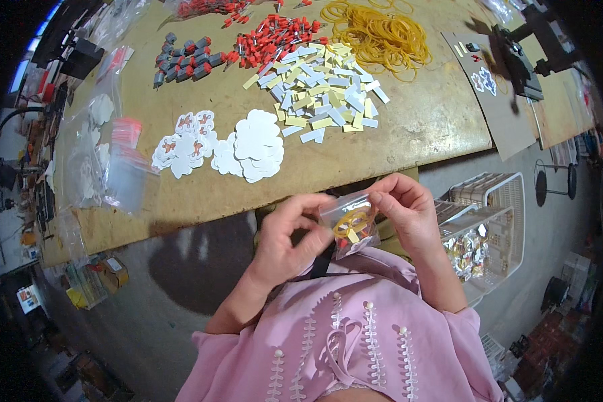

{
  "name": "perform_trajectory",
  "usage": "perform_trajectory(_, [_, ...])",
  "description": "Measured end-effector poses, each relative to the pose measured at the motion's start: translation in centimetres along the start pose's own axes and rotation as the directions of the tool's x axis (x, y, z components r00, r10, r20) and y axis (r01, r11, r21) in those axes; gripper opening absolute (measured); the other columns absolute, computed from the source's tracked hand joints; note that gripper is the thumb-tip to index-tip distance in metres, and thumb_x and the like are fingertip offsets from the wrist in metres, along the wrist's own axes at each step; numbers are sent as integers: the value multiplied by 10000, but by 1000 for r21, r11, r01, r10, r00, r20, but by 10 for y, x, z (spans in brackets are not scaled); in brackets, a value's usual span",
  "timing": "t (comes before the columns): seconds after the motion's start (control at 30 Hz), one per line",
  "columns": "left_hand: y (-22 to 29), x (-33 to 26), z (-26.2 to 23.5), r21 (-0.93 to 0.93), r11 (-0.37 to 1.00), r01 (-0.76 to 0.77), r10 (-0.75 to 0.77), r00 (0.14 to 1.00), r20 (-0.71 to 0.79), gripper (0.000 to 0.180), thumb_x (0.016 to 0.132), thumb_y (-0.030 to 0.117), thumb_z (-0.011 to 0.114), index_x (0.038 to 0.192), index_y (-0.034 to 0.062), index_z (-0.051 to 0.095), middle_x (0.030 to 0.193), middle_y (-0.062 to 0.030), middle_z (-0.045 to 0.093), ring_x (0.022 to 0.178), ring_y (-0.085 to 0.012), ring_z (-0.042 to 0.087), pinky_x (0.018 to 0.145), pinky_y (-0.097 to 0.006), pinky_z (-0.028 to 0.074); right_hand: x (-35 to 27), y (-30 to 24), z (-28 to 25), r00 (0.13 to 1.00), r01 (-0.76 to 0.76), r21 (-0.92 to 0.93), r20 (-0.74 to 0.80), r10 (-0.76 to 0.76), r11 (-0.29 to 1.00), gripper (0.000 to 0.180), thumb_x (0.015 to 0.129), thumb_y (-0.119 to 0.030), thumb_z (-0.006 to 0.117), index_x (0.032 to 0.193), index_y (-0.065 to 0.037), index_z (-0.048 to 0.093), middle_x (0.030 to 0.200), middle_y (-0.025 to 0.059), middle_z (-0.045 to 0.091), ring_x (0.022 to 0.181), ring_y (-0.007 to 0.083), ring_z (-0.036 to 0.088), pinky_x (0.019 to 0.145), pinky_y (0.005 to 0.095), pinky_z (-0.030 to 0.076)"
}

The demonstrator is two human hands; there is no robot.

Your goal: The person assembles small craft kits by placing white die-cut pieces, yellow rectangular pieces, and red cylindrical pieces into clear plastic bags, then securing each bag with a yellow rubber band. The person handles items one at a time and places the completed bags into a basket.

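Note:
In front of my body, just off the table's near edge, I hold a small clear zip bag [345,251]. Inside it show yellow rubber bands [352,222], a small pale yellow piece and something red. My right hand [409,206] pinches the bag's upper right corner between thumb and fingers. At the bag's left side, my left hand [292,233] is closed, its fingertips at the upper left corner. Across the table lie flat white cutouts [258,144], printed cutouts [189,142], yellow and white strips [331,94], and a loose heap of yellow rubber bands [385,40].
Red-capped metal pieces [278,37] and grey-and-red parts [187,61] lie farther back. Empty zip bags [126,175] rest at the table's left. White plastic baskets [516,228], one with filled bags, stand below at right. A black clamp-like device [522,70] stands far right.

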State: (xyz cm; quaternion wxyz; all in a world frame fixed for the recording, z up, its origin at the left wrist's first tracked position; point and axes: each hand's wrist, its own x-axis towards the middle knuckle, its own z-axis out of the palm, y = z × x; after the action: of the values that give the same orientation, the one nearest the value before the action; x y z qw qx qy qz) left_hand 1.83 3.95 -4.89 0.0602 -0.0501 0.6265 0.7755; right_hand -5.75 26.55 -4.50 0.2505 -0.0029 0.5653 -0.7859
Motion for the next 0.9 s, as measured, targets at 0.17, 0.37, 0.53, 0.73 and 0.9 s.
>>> perform_trajectory(0.17, [-3, 2, 20, 190, 982, 6, -25, 995, 99, 420, 952, 137, 802, 1323, -12, 673, 1081, -67, 768, 960, -93, 721, 808, -279, 581, 0, -3, 5, 998, 22, 31, -55, -20, 999, 90, 1027, -57, 721, 1079, 14, 737, 1006, 37, 765, 908, 73, 688, 808, 236, 558])
perform_trajectory(0.37, [-1, -5, 21, 245, 969, -25, -18, 985, 170, 371, 965, 112, 790, 1314, 31, 697, 1126, -58, 778, 997, -63, 702, 869, -290, 582, -17, -7, 15, 971, -52, -109, 225, 76, 993, 523, 1013, -158, 745, 1479, 4, 573, 1352, 88, 695, 1149, 155, 673, 1029, 311, 526])
perform_trajectory(0.53, [1, -7, 21, 495, 837, -232, 190, 973, 134, 396, 900, 101, 820, 1268, 41, 686, 1096, -141, 773, 959, -241, 789, 854, -376, 630, -37, 7, 4, 988, -42, -253, 135, 78, 967, 429, 1016, -83, 690, 1420, 42, 619, 1366, 148, 693, 1218, 232, 687, 1046, 352, 563])
perform_trajectory(0.73, [20, -24, -43, 725, 650, -227, 485, 859, -166, 70, 913, 35, 802, 961, 42, 751, 856, -90, 742, 710, -190, 703, 640, -326, 554, -56, 20, -139, 993, 62, -960, 32, -113, 272, 339, 961, 64, 564, 1252, 5, 728, 1198, 218, 744, 1099, 352, 741, 934, 422, 586])
perform_trajectory(0.9, [40, -32, -129, 962, 205, 183, 655, 705, -273, 277, 947, 132, 756, 1199, 21, 719, 1215, -164, 728, 1116, -362, 667, 979, -494, 507, -133, 104, -354, 903, -321, -874, -399, 161, -364, 310, 941, -47, 543, 1166, -39, 756, 1145, 271, 736, 1053, 477, 704, 889, 540, 566])
